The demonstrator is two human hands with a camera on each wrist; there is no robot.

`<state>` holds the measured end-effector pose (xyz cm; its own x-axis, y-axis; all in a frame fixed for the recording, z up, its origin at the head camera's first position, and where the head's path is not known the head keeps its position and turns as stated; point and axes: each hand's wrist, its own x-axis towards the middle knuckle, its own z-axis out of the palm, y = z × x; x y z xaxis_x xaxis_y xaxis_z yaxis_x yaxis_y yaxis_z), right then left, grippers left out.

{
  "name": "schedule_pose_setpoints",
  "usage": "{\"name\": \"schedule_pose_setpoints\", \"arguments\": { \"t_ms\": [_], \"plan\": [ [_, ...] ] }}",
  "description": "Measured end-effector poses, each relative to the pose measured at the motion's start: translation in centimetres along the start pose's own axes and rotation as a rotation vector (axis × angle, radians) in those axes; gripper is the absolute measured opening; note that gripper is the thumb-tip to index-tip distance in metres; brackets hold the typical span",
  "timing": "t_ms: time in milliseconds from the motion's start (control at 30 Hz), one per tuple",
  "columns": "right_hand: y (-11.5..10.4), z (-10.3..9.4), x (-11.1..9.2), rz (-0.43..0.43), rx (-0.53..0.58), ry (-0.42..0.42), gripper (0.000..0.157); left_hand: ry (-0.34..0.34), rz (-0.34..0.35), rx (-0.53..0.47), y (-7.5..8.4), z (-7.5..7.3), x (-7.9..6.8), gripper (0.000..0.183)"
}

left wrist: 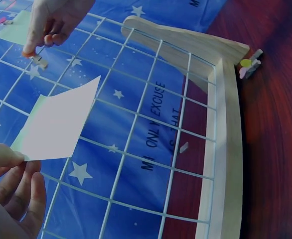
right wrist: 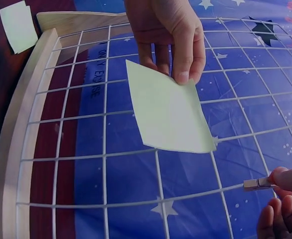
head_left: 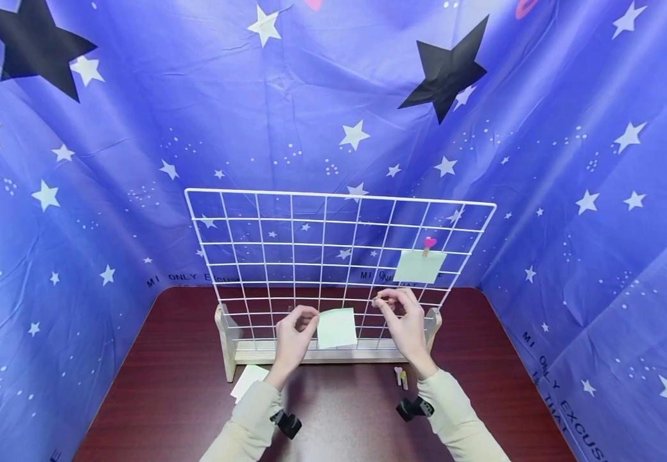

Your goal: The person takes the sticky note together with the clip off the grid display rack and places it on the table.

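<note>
My left hand (head_left: 294,339) pinches a pale green paper note (head_left: 336,328) by its edge, in front of the lower middle of a white wire grid (head_left: 325,237). Between the thumb and fingers of my right hand (head_left: 407,324) is a small wooden clothespin (right wrist: 255,184), held to the right of the note and a little higher. In the right wrist view the clothespin's tip overlaps a grid wire. Upper right on the grid hangs another pale green note (head_left: 416,267), clipped by a clothespin with a pink heart (head_left: 430,242).
The grid stands in a wooden base (head_left: 324,355) on a dark red table (head_left: 339,410). More pale notes (head_left: 248,380) lie at the base's left front. Small clothespins (head_left: 400,377), one yellow-topped and one pale pink, lie near my right wrist. Blue starry cloth (head_left: 310,96) surrounds the table.
</note>
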<state>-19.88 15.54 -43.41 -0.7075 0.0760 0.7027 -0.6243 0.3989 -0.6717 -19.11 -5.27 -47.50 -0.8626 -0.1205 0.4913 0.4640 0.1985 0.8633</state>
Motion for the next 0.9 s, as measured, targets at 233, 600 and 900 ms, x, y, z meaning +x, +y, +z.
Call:
{"name": "schedule_pose_setpoints", "arguments": {
  "t_ms": [233, 600, 900],
  "plan": [
    [0.9, -0.6, -0.6, 0.054, 0.078, -0.041, 0.014, -0.008, -0.043, 0.003, -0.5, -0.5, -0.5, 0.007],
    [1.9, -1.5, -1.8, 0.101, 0.019, -0.082, 0.013, -0.033, -0.087, 0.064, -2.0, -1.7, -2.1, 0.008],
    [7.0, -2.3, -4.3, 0.078, -0.082, -0.096, 0.016, -0.027, -0.159, 0.066, -7.8, -1.9, -3.6, 0.011]
  ]
}}
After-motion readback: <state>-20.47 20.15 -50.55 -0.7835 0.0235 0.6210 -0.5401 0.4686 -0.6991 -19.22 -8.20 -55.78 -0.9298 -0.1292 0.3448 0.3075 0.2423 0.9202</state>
